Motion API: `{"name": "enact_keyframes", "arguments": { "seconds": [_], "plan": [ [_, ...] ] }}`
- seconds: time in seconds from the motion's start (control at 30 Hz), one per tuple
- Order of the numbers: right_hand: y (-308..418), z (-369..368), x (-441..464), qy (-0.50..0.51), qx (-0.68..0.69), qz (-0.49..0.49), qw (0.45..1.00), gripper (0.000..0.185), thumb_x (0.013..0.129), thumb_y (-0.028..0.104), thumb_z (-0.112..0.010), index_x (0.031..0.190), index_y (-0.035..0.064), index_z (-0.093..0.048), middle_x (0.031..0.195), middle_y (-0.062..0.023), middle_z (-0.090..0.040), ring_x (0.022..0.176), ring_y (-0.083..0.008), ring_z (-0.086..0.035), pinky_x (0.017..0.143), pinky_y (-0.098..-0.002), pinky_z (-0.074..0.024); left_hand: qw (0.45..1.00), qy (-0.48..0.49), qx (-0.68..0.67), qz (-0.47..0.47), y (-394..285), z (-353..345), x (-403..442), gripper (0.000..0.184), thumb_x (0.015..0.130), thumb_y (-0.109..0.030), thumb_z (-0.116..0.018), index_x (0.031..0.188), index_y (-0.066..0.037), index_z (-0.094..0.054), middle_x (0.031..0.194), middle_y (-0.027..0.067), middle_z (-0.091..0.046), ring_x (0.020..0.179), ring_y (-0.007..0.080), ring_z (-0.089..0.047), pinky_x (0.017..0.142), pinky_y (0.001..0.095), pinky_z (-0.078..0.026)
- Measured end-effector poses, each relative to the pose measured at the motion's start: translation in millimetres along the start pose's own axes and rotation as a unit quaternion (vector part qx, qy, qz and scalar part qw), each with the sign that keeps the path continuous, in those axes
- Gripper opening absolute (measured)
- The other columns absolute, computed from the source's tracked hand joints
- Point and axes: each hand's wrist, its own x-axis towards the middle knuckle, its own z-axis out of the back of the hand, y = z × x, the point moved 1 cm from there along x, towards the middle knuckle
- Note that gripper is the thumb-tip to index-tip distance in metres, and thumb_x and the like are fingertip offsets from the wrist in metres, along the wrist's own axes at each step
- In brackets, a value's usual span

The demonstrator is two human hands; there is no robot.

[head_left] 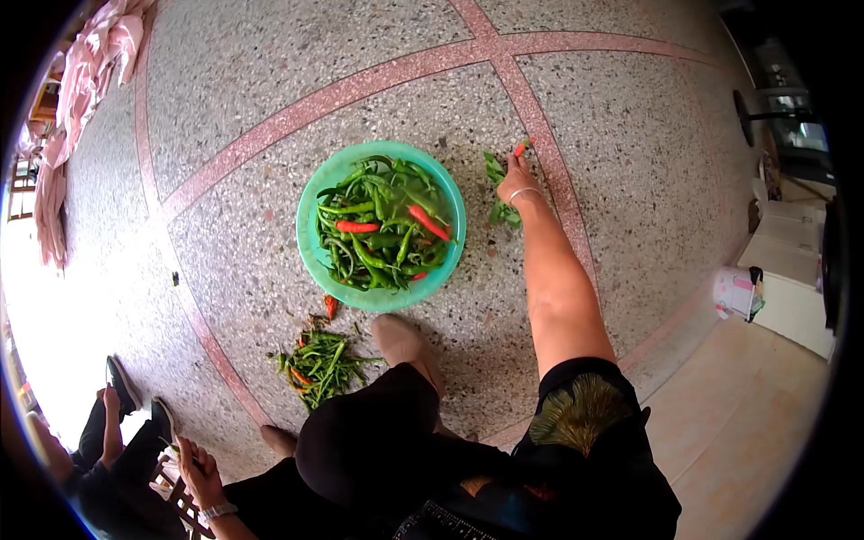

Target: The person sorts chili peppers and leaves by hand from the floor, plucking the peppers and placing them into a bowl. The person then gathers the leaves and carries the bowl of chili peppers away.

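Observation:
My right hand point(517, 183), with a bracelet at the wrist, reaches out to the right of the basin, its fingers closed on a small red chili pepper point(523, 147). Green leaves point(504, 213) lie on the floor beside and under that hand. At the lower left, my left hand point(202, 475) wears a watch and is closed around what looks like a green chili pepper point(168, 443), mostly hidden by the fingers. A round green basin point(307, 255) of water holds many green chili peppers point(382, 243) and a few red ones.
A pile of green stems and bits point(326, 364) lies by my shoe point(400, 340). Another person point(112, 477) sits at the lower left. Pink cloth point(90, 81) hangs at the upper left. A pink-and-white bin point(733, 292) and a white cabinet point(792, 306) stand at the right.

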Motion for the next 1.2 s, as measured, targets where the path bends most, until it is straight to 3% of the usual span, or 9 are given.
{"name": "enact_keyframes", "arguments": {
  "seconds": [0.13,0.23,0.33,0.5,0.63,0.77,0.9,0.93,1.2],
  "plan": [
    [-50.8,-44.3,16.4,-0.139,-0.021,0.115,0.983,0.065,0.083,0.005,-0.053,0.146,0.0087,-0.036,0.153,-0.0062,-0.033,0.121,-0.0332,-0.053,0.095,-0.0438,-0.0490,1.000,0.018,-0.002,0.000,4.0,3.5,2.2,0.019,0.097,-0.027,-0.058,0.087,-0.012,-0.051,0.069,-0.0040,-0.043,0.050,0.0037,-0.038,0.037,0.0188,-0.026],
    [-52.7,-23.7,-41.3,-0.041,0.152,0.065,0.985,0.057,0.080,0.007,-0.057,0.136,0.0050,-0.050,0.138,-0.0085,-0.053,0.103,-0.0297,-0.064,0.084,-0.0390,-0.0525,1.000,0.030,-0.006,-0.002,4.2,3.2,-0.3,0.019,0.097,-0.026,-0.058,0.087,-0.012,-0.051,0.068,-0.0041,-0.042,0.050,0.0038,-0.037,0.037,0.0190,-0.026],
    [-59.6,-26.8,-95.0,0.092,0.608,0.082,0.784,0.053,0.082,0.007,-0.060,0.134,0.0082,-0.054,0.104,-0.0086,-0.068,0.081,-0.0211,-0.064,0.066,-0.0313,-0.0521,0.999,0.041,-0.023,-0.006,4.7,-2.4,-5.9,0.018,0.097,-0.025,-0.059,0.087,-0.013,-0.051,0.068,-0.0043,-0.042,0.050,0.0040,-0.037,0.037,0.0186,-0.025],
    [-39.7,-25.8,-184.8,0.311,0.690,0.317,0.572,0.052,0.085,0.015,-0.067,0.134,0.0045,-0.053,0.129,-0.0096,-0.058,0.068,-0.0075,-0.049,0.051,-0.0230,-0.0406,0.995,0.095,-0.035,0.012,10.2,-26.9,-23.9,0.015,0.096,-0.021,-0.060,0.101,-0.008,-0.056,0.069,-0.0049,-0.045,0.050,0.0034,-0.037,0.037,0.0182,-0.026],
    [0.4,-27.9,-252.7,0.408,0.628,0.364,0.553,0.054,0.084,0.022,-0.071,0.132,0.0036,-0.054,0.135,-0.0113,-0.054,0.067,-0.0110,-0.048,0.055,-0.0254,-0.0415,0.987,0.137,0.044,0.068,22.2,-97.4,-65.9,0.012,0.094,-0.018,-0.061,0.097,-0.008,-0.056,0.067,-0.0035,-0.047,0.051,0.0042,-0.042,0.040,0.0182,-0.030],
    [39.8,-34.4,-301.4,0.496,0.549,0.372,0.560,0.050,0.079,0.023,-0.073,0.122,0.0013,-0.061,0.130,-0.0158,-0.057,0.072,-0.0150,-0.055,0.060,-0.0287,-0.0449,0.942,0.318,0.070,0.077,37.7,-154.2,-90.7,0.014,0.095,-0.017,-0.058,0.097,-0.003,-0.055,0.061,-0.0032,-0.044,0.047,0.0058,-0.040,0.041,0.0205,-0.029],
    [73.1,-33.0,-339.0,0.487,0.437,0.398,0.642,0.056,0.073,0.026,-0.074,0.121,-0.0011,-0.061,0.122,-0.0144,-0.060,0.094,-0.0157,-0.060,0.082,-0.0305,-0.0472,0.902,0.422,0.069,0.048,35.9,-188.9,-106.7,0.032,0.095,-0.020,-0.059,0.120,-0.001,-0.059,0.060,-0.0064,-0.042,0.050,0.0045,-0.036,0.046,0.0207,-0.028],
    [76.5,-33.8,-344.4,0.525,0.419,0.356,0.649,0.056,0.071,0.028,-0.074,0.119,0.0004,-0.063,0.121,-0.0133,-0.062,0.104,-0.0166,-0.058,0.090,-0.0307,-0.0450,0.898,0.434,0.032,0.062,42.9,-191.1,-103.4,0.030,0.095,-0.019,-0.059,0.119,-0.001,-0.060,0.060,-0.0064,-0.043,0.050,0.0044,-0.036,0.046,0.0207,-0.028],
    [103.2,-44.3,-365.0,0.519,0.397,0.377,0.656,0.056,0.072,0.031,-0.074,0.117,-0.0006,-0.063,0.115,-0.0129,-0.066,0.099,-0.0147,-0.060,0.084,-0.0292,-0.0485,0.910,0.405,-0.047,0.080,55.6,-175.5,-99.8,0.016,0.093,-0.017,-0.063,0.101,-0.004,-0.066,0.067,-0.0057,-0.053,0.052,0.0037,-0.036,0.047,0.0196,-0.027]
  ]
}}
